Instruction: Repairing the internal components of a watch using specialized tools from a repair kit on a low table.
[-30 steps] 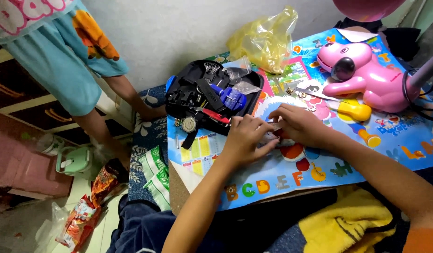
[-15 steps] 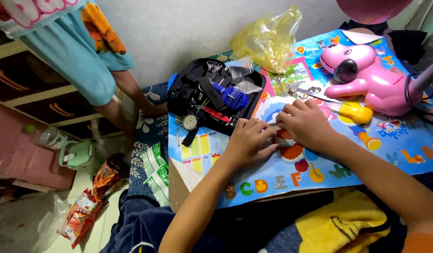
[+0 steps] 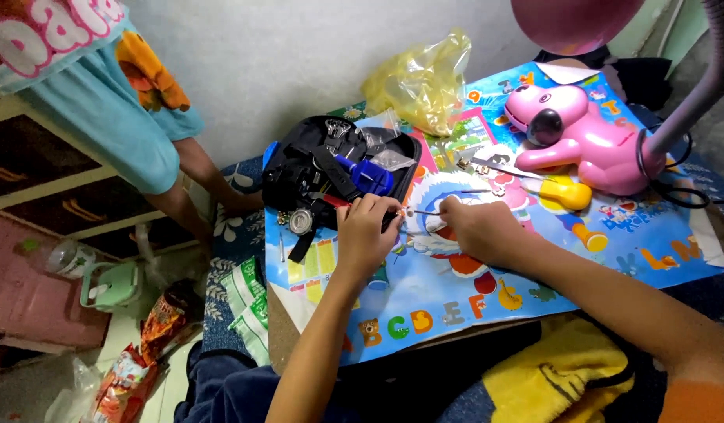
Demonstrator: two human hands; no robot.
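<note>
Both forearms are bare down to the left hand [image 3: 367,235] and right hand [image 3: 478,231]. An orange sleeve [image 3: 695,403] covers the right upper arm; dark blue trousers [image 3: 221,388] cover the legs.

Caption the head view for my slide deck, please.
Two hands, left hand and right hand, work a thin tool beside an open black toolkit.

left hand [image 3: 364,235] fingers curled at edge of black tool case [image 3: 331,168] | right hand [image 3: 478,229] pinching thin metal pin [image 3: 426,212], tip toward 9 o'clock | colourful alphabet mat [image 3: 456,301] on worktop | pink dog toy [image 3: 585,137] at 2 o'clock | yellow plastic bag [image 3: 421,82] at 12 | yellow-handled screwdriver [image 3: 554,190] beside right hand
</note>
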